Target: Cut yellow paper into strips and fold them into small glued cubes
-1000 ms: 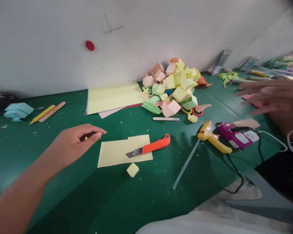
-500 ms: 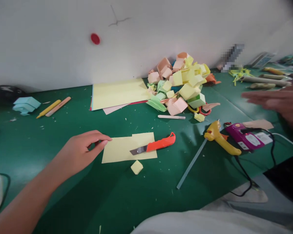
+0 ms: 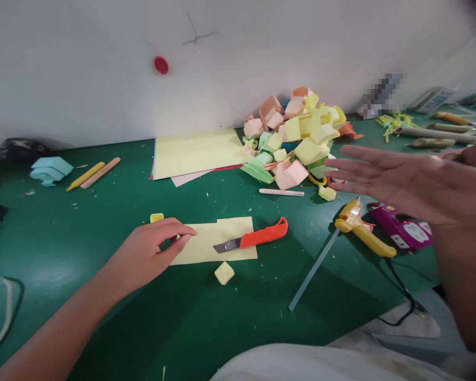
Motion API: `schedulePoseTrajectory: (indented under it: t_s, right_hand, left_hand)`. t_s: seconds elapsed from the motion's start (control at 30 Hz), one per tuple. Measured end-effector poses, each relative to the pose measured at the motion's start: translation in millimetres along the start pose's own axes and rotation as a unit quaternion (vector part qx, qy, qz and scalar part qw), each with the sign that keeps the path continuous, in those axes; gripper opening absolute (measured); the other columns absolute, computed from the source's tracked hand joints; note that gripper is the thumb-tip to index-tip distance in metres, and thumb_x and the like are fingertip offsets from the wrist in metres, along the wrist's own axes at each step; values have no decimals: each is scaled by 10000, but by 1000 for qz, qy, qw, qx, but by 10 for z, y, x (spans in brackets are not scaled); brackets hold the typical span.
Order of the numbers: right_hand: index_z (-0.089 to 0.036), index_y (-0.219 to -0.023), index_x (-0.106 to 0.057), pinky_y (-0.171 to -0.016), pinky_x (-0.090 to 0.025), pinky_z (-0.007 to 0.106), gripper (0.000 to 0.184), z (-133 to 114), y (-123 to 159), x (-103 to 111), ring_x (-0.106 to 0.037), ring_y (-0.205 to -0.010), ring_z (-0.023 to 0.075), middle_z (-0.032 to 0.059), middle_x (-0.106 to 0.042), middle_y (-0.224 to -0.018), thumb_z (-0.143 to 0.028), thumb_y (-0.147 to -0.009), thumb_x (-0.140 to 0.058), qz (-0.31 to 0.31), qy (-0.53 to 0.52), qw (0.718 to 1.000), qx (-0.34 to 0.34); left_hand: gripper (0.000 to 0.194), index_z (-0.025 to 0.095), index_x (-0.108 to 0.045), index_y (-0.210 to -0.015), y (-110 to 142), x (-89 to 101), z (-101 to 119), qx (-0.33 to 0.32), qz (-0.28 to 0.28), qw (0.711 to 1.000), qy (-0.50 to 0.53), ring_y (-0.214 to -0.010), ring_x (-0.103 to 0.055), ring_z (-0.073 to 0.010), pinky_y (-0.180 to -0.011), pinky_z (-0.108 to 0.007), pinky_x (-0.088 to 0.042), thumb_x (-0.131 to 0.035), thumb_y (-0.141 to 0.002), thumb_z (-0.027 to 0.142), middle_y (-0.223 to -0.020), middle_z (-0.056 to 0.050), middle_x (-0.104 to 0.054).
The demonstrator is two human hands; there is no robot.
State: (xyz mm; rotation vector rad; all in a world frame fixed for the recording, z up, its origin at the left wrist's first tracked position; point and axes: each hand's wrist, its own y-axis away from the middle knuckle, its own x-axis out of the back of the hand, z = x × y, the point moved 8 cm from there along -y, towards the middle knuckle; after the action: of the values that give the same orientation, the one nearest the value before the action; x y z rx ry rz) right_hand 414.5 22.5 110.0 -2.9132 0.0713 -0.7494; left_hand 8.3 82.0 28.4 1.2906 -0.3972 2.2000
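My left hand (image 3: 154, 247) rests over the left part of a cut sheet of pale yellow paper (image 3: 206, 252), thumb and forefinger drawn close in a loose pinch. Nothing shows between them. Across the paper's right side lies an orange utility knife (image 3: 264, 235), blade out and pointing left. A small folded yellow paper cube (image 3: 224, 273) sits just below the sheet. Behind my left hand a small yellow paper piece (image 3: 156, 217) is partly hidden. My right hand (image 3: 396, 177), slightly blurred, is held open above the right side, fingers stretched left, covering part of the purple power strip (image 3: 410, 233).
A yellow glue gun (image 3: 360, 227) with a long glue stick (image 3: 314, 270) lies at right. Folded paper boxes (image 3: 297, 132) are heaped by the wall, beside stacked coloured sheets (image 3: 198, 151). A white pen (image 3: 281, 192), two markers (image 3: 93, 174) and blue folded paper (image 3: 51, 169) lie around.
My right hand has come in from the right edge towards the middle, over the power strip. My left hand has slid slightly right over the paper, uncovering the small yellow piece behind it.
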Motion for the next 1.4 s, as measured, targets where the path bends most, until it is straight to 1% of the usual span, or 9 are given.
schedulePoseTrajectory:
  t_s: [0.07,0.23,0.43,0.53,0.67,0.73,0.83,1.13,1.4]
  right_hand:
    - [-367,-1310,-671,-1089,-482,520,507,-129,-17,-327,-548,-1358,325,21,-622,-1443,-623,-889,-552,-85,-73,994,12]
    - [-365,-1366,-632,-1201,-353,543,455,-339,-82,-847,-412,-1463,317,-14,-542,-1523,-554,-962,-541,-203,-201,956,62]
    - [-363,-1408,-594,-1236,-295,518,468,-588,-61,-1343,-379,-1485,295,-10,-516,-1545,-538,-975,-558,-302,-219,920,121]
    - [-364,-1410,-592,-1231,-299,517,479,-683,-51,-1463,-394,-1477,300,-12,-514,-1547,-554,-971,-559,-327,-221,908,139]
    - [-378,-1395,-604,-1215,-337,513,442,-675,-90,-1448,-427,-1457,298,-22,-554,-1512,-529,-983,-554,-303,-230,915,137]
    - [-380,-1376,-622,-1221,-334,510,391,-633,-114,-1393,-425,-1460,286,-30,-571,-1495,-475,-1006,-541,-278,-228,924,133]
    - [-374,-1349,-646,-1229,-330,509,350,-564,-145,-1307,-431,-1457,278,-33,-583,-1482,-417,-1016,-545,-246,-209,938,130]
    - [-354,-1296,-690,-1224,-353,502,331,-502,-250,-959,-491,-1413,285,-26,-628,-1434,-435,-990,-592,-152,-169,963,141]
    - [-290,-1258,-726,-1178,-414,499,311,-414,-212,-623,-569,-1338,302,32,-682,-1365,-379,-983,-610,-85,-144,978,124]
  left_hand:
    - [334,294,-753,-1059,-14,-10,93,-4,-8,1000,17,-739,-632,-144,-596,-230,-456,-473,-1000,465,-1050,-13,-729]
    - [330,296,-753,-1094,-89,-8,443,-27,-14,998,63,-741,-607,-139,-589,-223,-436,-470,-1004,442,-1028,-13,-721]
    - [366,272,-715,-1221,-412,-183,912,-16,-23,994,109,-723,-605,-148,-604,-261,-436,-565,-945,459,-994,-13,-720]
    - [423,215,-767,-1073,-624,-282,1054,-4,-3,992,126,-658,-578,-150,-567,-275,-411,-708,-811,542,-894,-21,-716]
    - [199,255,-813,-896,-765,-365,1188,-53,-6,978,200,-591,-537,-120,-555,-260,-383,-666,-875,388,-686,23,-668]
    - [189,264,-821,-847,-762,-348,1212,-84,-4,974,211,-616,-558,-110,-574,-253,-393,-659,-894,349,-721,21,-683]
    - [180,280,-830,-891,-727,-327,1201,-107,-15,971,212,-654,-594,-104,-597,-244,-415,-672,-908,366,-796,15,-698]
    - [218,284,-835,-935,-730,-395,1089,-74,-50,969,230,-598,-571,-86,-544,-247,-396,-674,-919,430,-795,12,-675]
    - [201,304,-829,-971,-751,-449,1046,-71,-58,975,205,-592,-561,-78,-536,-238,-384,-665,-923,409,-826,9,-685]
